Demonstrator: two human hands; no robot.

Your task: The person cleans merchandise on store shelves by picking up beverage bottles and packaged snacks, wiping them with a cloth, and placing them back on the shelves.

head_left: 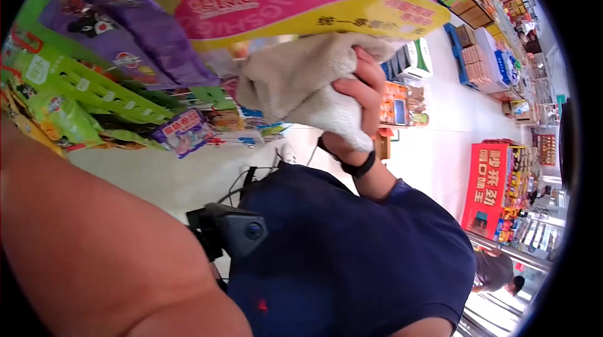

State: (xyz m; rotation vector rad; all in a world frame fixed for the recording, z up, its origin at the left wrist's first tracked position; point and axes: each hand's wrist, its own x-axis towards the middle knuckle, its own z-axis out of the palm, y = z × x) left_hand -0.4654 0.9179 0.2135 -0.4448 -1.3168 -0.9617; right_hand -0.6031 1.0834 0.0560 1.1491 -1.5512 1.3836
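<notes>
My right hand, with a black band round its wrist, is closed on a beige cloth. The bunched cloth sits right at the lower edge of a pink and yellow sign; whether they touch I cannot tell. Left of the cloth hang purple snack bags, with a bright green shelf strip below them. My left arm crosses the lower left close to the camera, and its hand is out of view.
Bagged snacks fill the shelf at left. A black camera-like device is by my dark blue shirt. Right are a red display box, stacked cartons and pale floor. Another person is at lower right.
</notes>
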